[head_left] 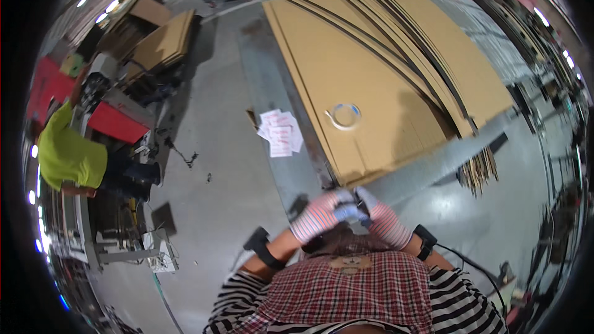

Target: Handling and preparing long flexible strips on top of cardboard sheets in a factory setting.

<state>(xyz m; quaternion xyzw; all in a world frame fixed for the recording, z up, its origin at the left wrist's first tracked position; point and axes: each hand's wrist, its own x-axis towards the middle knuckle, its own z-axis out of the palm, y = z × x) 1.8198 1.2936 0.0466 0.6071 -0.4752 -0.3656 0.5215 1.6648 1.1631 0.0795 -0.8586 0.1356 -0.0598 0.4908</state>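
Cardboard sheets (315, 74) lie flat in a stack on the grey desk (260, 68), ahead of both hands. From my remote station I record the governing relation as follows: the near corner of the stack sits just beyond the fingertips, and the sheets spread away from it, forward and to the right. The left edge runs forward and somewhat leftward; I judge this to be the long axis, subject to the lens bending straight lines.

Left hand (323, 215): gloved, fingers bent inward, tips brought close to those opposite. Right hand (385, 218): likewise gloved and curled, fingers pointing forward and left. A dark patch shows between them; I cannot tell whether either has hold of anything, nor whether the corner is being touched. I find the left marginally nearer the long edge; to the corner itself the two are about equally close.

Also noted: dark strips (411, 65) run lengthwise over the sheets, a ring-shaped roll (344, 127) rests nearer the hands, and white papers (280, 136) lie on the desk, left of the stack.
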